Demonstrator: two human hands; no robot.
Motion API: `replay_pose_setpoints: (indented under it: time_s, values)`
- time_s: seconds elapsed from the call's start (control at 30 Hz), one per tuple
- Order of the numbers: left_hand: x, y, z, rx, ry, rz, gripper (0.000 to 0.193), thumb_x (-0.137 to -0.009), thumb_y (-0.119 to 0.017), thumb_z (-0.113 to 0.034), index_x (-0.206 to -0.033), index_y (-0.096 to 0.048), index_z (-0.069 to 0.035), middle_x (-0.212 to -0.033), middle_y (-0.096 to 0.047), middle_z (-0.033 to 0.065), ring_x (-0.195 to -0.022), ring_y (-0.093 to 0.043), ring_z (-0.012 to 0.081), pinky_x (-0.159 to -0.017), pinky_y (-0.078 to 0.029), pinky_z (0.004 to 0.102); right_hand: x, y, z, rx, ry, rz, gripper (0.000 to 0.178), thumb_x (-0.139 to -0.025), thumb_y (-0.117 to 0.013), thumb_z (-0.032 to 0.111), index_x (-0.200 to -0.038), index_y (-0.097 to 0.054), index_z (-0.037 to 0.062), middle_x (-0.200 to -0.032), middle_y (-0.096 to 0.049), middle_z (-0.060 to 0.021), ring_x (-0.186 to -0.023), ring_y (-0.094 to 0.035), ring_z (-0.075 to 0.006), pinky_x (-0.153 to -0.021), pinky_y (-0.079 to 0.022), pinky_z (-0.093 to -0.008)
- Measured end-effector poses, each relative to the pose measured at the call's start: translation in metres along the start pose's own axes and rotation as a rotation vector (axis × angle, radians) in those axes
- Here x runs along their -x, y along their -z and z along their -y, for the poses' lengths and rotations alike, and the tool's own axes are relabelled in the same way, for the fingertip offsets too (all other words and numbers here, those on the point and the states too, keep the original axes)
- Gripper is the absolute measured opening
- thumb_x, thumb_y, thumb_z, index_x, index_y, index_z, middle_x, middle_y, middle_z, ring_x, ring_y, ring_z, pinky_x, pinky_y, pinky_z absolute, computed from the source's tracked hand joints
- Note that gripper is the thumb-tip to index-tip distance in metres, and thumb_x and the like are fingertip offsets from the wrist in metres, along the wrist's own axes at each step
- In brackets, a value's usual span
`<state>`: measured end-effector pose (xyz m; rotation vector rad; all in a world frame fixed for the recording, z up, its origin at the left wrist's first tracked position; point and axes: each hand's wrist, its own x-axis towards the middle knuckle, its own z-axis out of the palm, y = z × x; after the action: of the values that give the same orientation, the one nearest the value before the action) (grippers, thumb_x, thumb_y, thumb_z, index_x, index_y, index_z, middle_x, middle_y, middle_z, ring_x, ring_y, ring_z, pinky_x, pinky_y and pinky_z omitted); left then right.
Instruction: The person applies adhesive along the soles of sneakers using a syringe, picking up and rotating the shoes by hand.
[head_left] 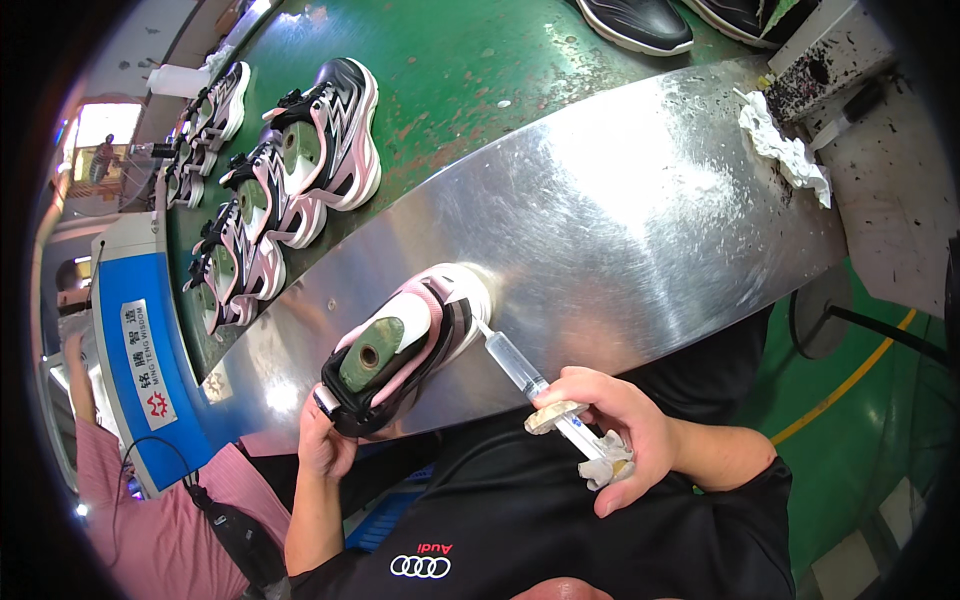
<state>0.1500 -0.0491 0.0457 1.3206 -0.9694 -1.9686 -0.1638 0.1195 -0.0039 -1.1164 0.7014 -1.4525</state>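
Note:
A black, pink and white sports shoe (441, 312) lies on the shiny metal ledge (580, 240), with a green shoe last (362, 350) inside it. My left hand (325, 440) grips the shoe at its black heel end, its fingers partly hidden behind the heel. In my right hand (630, 430) is a clear syringe (515, 366), held around its barrel end and plunger. Yellowish-white wrapping covers its flange, and a crumpled white wrap sits on the plunger end. The syringe's tip points at the shoe's side near the white sole and seems to touch it.
Several similar shoes (345, 130) stand in rows on the green surface (450, 80) beyond the ledge. Black shoes (640, 22) sit at the far right. A crumpled white cloth (785, 150) lies by a stained box (890, 170). A person in a pink top (190, 510) is at the left.

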Motion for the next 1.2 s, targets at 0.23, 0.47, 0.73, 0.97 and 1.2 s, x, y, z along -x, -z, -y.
replay_pose_setpoints:
  time_s: [0.23, 0.47, 0.73, 0.97, 1.2]
  values:
    - [0.014, -0.013, 0.011, 0.064, 0.037, 0.109, 0.056, -0.081, -0.068, -0.013, -0.125, -0.041, 0.009, -0.12, -0.055, 0.0172, -0.107, -0.058, 0.0254, -0.095, -0.047, 0.0378, 0.004, -0.009, 0.005, 0.052, -0.035, -0.033, 0.088, -0.062, -0.083, 0.04, -0.129, -0.041, 0.0003, -0.113, -0.054, -0.0132, -0.098, -0.054, -0.0244, -0.084, -0.043, -0.0327]
    - [0.02, -0.021, 0.021, 0.191, 0.112, 0.271, 0.067, -0.078, -0.067, -0.008, -0.131, -0.031, 0.013, -0.126, -0.049, 0.0229, -0.114, -0.053, 0.0316, -0.099, -0.043, 0.0423, 0.005, -0.019, 0.01, 0.022, -0.069, -0.065, 0.087, -0.063, -0.082, 0.041, -0.128, -0.042, -0.0001, -0.111, -0.055, -0.013, -0.096, -0.054, -0.0244, -0.085, -0.042, -0.0328]
    - [0.03, -0.044, 0.035, 0.275, 0.25, 0.327, 0.079, -0.067, -0.07, -0.003, -0.133, -0.029, 0.01, -0.128, -0.047, 0.0218, -0.114, -0.053, 0.0323, -0.099, -0.042, 0.0429, -0.001, -0.026, 0.026, 0.021, -0.1, -0.043, 0.087, -0.063, -0.083, 0.036, -0.129, -0.04, -0.0011, -0.112, -0.052, -0.013, -0.099, -0.052, -0.0226, -0.087, -0.041, -0.0315]
    - [0.018, -0.058, 0.05, 0.444, 0.416, 0.553, 0.08, -0.069, -0.064, 0.007, -0.138, -0.023, 0.005, -0.132, -0.044, 0.0202, -0.121, -0.047, 0.0315, -0.104, -0.036, 0.0456, -0.006, -0.023, 0.049, -0.078, -0.161, 0.028, 0.089, -0.062, -0.086, 0.026, -0.132, -0.037, -0.0012, -0.119, -0.045, -0.0107, -0.109, -0.048, -0.0182, -0.092, -0.038, -0.0298]
    - [0.007, -0.078, 0.06, 0.558, 0.559, 0.718, 0.069, -0.071, -0.059, 0.01, -0.134, -0.034, 0.0, -0.124, -0.052, 0.0172, -0.117, -0.051, 0.0291, -0.099, -0.04, 0.0421, 0.002, -0.027, 0.093, 0.02, -0.321, 0.023, 0.088, -0.061, -0.085, 0.038, -0.126, -0.044, -0.0047, -0.11, -0.052, -0.0113, -0.096, -0.051, -0.0184, -0.081, -0.039, -0.0276]
